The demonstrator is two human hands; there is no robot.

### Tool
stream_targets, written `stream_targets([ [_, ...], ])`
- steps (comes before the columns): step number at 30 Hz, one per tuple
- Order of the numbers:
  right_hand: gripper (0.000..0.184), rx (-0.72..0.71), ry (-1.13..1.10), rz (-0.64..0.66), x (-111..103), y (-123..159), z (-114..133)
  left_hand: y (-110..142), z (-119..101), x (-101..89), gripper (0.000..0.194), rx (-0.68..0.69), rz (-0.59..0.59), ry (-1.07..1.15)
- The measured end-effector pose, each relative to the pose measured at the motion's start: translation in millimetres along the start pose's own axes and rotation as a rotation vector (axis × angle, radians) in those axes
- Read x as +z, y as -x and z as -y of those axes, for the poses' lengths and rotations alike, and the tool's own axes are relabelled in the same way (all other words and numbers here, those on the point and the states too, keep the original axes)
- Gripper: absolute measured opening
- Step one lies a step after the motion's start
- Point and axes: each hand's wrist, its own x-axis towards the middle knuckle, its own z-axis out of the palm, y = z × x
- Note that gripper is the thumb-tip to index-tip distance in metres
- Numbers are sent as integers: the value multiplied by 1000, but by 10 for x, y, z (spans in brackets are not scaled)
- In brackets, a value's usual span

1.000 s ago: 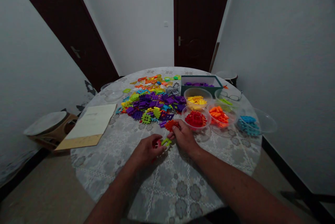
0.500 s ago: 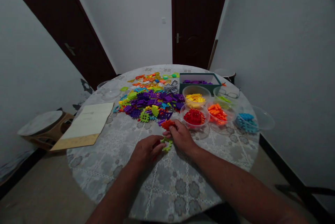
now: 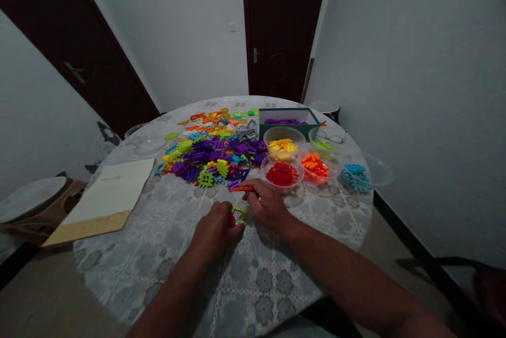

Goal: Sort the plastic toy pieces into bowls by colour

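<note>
My left hand (image 3: 216, 227) is closed on a light green plastic building piece (image 3: 241, 213), with a bit of red showing beside the fingers. Just to its right and a little farther off, my right hand (image 3: 269, 205) pinches an orange building piece (image 3: 242, 189), seen edge-on. The two held pieces are apart. Beyond the hands lies a heap of mixed building pieces (image 3: 215, 153), mostly purple, with a lime green piece (image 3: 205, 179) at its near edge. A clear bowl of red pieces (image 3: 282, 174) stands close to my right hand.
Clear bowls hold yellow pieces (image 3: 283, 146), orange pieces (image 3: 315, 165), light green pieces (image 3: 324, 148) and blue pieces (image 3: 356, 177). Behind them stand a dark green box (image 3: 288, 129) and eyeglasses (image 3: 335, 138). A paper folder (image 3: 106, 195) overhangs the table's left edge.
My left hand has turned, tilting the light green piece with it. In my right hand the orange piece has gone from face-on to edge-on. The whole view has shifted slightly.
</note>
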Motion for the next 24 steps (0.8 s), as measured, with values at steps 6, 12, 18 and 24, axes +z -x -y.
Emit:
stream_targets([
  [6,38,-205,450,-453,-824,-201,-77,-172,110,-141,42,-42,-72,389],
  [12,43,108,883,-628,-1301,-187,-458,-455,-67,-304,57,-105,146,1146],
  [18,44,28,881,-693,-1139,-179,-422,-639,-390,-232,54,-112,263,1628],
  [24,38,-119,456,-441,-750,-172,-176,-640,-407,-115,55,-148,342,1727],
])
